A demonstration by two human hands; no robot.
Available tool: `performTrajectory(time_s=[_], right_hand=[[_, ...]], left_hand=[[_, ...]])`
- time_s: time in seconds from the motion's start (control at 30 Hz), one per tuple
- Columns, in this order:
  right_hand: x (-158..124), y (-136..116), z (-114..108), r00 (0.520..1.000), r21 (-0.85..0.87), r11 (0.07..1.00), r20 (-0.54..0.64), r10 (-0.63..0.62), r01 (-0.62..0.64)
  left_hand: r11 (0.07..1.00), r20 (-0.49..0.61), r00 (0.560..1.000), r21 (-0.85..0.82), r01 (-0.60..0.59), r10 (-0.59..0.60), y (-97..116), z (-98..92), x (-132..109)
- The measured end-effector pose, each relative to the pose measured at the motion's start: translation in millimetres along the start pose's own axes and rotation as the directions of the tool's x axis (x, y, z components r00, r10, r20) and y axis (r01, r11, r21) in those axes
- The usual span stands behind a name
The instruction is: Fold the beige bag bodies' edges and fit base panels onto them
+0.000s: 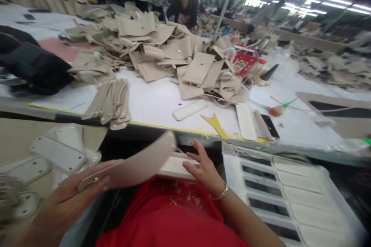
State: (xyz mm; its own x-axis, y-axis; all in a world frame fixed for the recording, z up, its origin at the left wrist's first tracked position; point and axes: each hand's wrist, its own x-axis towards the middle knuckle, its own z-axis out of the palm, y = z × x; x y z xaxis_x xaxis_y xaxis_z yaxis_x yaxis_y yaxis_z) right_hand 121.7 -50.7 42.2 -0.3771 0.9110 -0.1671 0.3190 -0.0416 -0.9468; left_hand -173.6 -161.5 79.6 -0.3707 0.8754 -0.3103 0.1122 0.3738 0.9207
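Strip (133, 168) was pinched in left hand (77, 193), lower left; right hand (205, 170) spread, apparently empty. Holding step; regrip likely needed both.

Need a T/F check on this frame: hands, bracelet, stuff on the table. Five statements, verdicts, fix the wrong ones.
1. The left hand grips a beige strip. True.
2. The right hand holds the yellow forked piece. False: that piece lies on the white table.
3. The bracelet is on the left wrist. False: it is on the right wrist.
4. The bottle with the green nozzle is to the right of the yellow forked piece. True.
5. The black bundle lies at the right side of the picture. False: it lies at the left.
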Motion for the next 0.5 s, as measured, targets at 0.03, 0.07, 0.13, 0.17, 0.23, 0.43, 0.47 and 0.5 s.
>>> performTrajectory(time_s=[0.03,0.07,0.13,0.17,0.23,0.43,0.47,0.5], right_hand=[[-7,6,-13,0.993,0.101,0.989,0.036,0.108,-0.112],[-15,11,-25,0.976,0.182,0.961,0.105,0.190,-0.207],[-31,21,-45,0.931,0.288,0.895,0.237,0.277,-0.340],[-38,27,-52,0.916,0.324,0.868,0.268,0.298,-0.377],[-50,38,-63,0.912,0.384,0.831,0.247,0.328,-0.402],[-47,69,-76,0.906,0.265,0.870,0.039,0.422,-0.417],[-44,72,-78,0.912,0.193,0.894,-0.001,0.411,-0.403],[-40,75,-80,0.919,0.117,0.915,-0.037,0.392,-0.386]], left_hand=[[0.997,0.120,0.992,-0.064,0.043,-0.035,-3,12.9,3],[0.987,0.230,0.970,-0.115,0.109,-0.081,-6,24.5,7],[0.959,0.365,0.912,-0.135,0.249,-0.186,-10,44.2,16],[0.945,0.397,0.889,-0.126,0.301,-0.230,-12,52.4,22],[0.923,0.450,0.840,-0.082,0.376,-0.303,-16,66.4,33],[0.929,0.523,0.784,0.044,0.366,-0.334,-23,97.8,62],[0.934,0.526,0.782,0.071,0.351,-0.334,-23,101.6,66],[0.936,0.526,0.780,0.106,0.335,-0.339,-23,104.9,69]])
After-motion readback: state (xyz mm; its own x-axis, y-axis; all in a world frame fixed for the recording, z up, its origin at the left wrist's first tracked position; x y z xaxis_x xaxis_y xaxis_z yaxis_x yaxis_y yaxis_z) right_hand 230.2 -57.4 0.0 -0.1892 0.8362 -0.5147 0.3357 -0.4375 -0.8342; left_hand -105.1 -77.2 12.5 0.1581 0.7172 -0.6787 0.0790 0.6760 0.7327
